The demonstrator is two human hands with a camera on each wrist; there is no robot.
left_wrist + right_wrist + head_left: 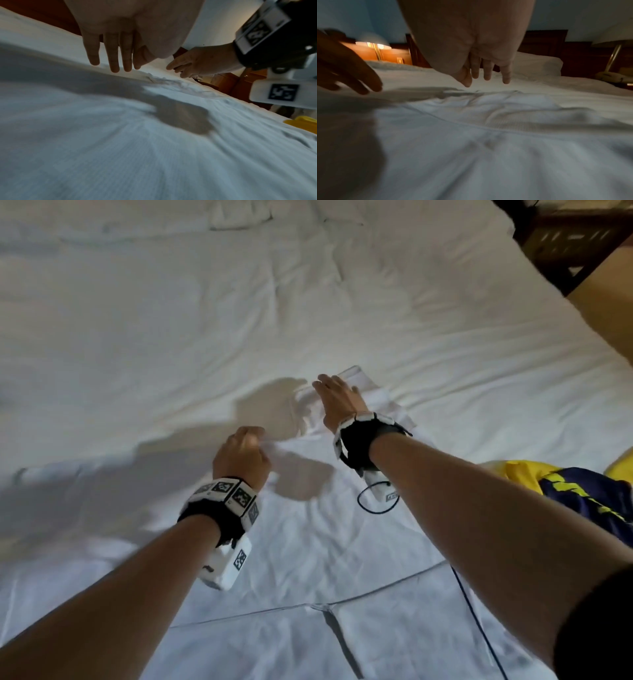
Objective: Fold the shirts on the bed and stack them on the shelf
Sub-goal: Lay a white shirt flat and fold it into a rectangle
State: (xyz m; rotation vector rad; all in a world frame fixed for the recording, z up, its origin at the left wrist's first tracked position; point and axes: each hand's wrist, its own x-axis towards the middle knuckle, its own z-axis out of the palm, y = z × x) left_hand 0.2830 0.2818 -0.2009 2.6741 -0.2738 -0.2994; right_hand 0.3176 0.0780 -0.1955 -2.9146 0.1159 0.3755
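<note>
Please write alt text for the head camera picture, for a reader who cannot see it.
Two bare forearms reach over a white shirt spread on a white bed: the left hand is at the fabric near the collar, the right hand lies flat on it. A yellow and navy garment lies at the right edge.

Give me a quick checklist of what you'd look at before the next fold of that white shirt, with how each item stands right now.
1. White shirt spread out on the bed: ok, body lies mostly flat.
2. Collar area smoothed: not ok, it is bunched and rumpled.
3. Right hand at the collar: ok, fingers straight, above the bunched cloth.
4. Left hand gripping cloth: cannot tell; it looks curled from the head view, yet its fingers hang straight in the wrist view.
5. Yellow and navy garment clear of the shirt: ok, it lies off to the right.
6. Shelf ready: cannot tell, not in view.
</note>
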